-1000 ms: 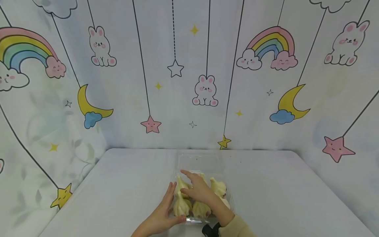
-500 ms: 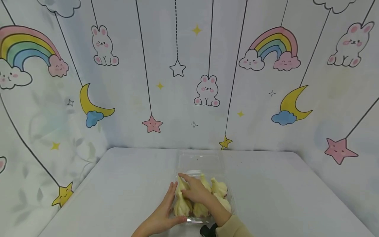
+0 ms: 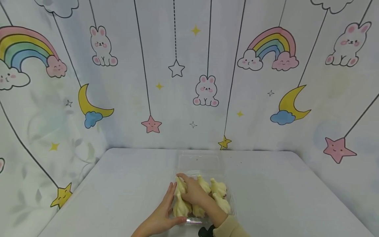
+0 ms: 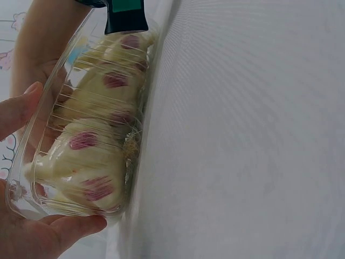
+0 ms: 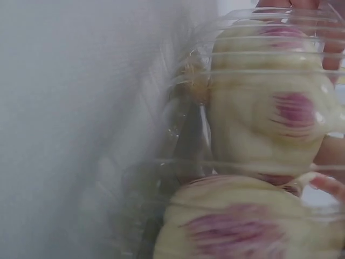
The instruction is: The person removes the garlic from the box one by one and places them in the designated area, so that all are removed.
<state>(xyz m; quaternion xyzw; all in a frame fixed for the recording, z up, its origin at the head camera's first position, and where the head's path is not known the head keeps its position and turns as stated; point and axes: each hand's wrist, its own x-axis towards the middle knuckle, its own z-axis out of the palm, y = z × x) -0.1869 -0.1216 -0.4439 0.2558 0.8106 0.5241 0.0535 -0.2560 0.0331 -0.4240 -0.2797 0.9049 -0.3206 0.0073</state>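
Note:
A clear plastic clamshell container [image 3: 228,197] sits on the table near its front edge, with its lid [image 3: 199,161] open and lying flat behind it. Several pale garlic bulbs [image 3: 218,188] with purple patches fill it. My left hand [image 3: 168,206] grips the container's left side, fingers along the wall and thumb at the near corner. In the left wrist view the fingers [image 4: 16,110] wrap round the container [image 4: 135,156]. My right hand [image 3: 186,187] reaches into the container and closes over a garlic bulb [image 3: 180,187] at the back left. The right wrist view shows garlic bulbs [image 5: 259,113] close up.
The grey table [image 3: 281,191] stretches left, right and behind the container. A curtain [image 3: 189,82] printed with rainbows, rabbits and stars walls in the back and both sides. A black wrist mount [image 3: 205,232] sits at the bottom edge.
My right hand has come down from above the container, fingers spread, onto the garlic at the back left. The left hand and the container have stayed put.

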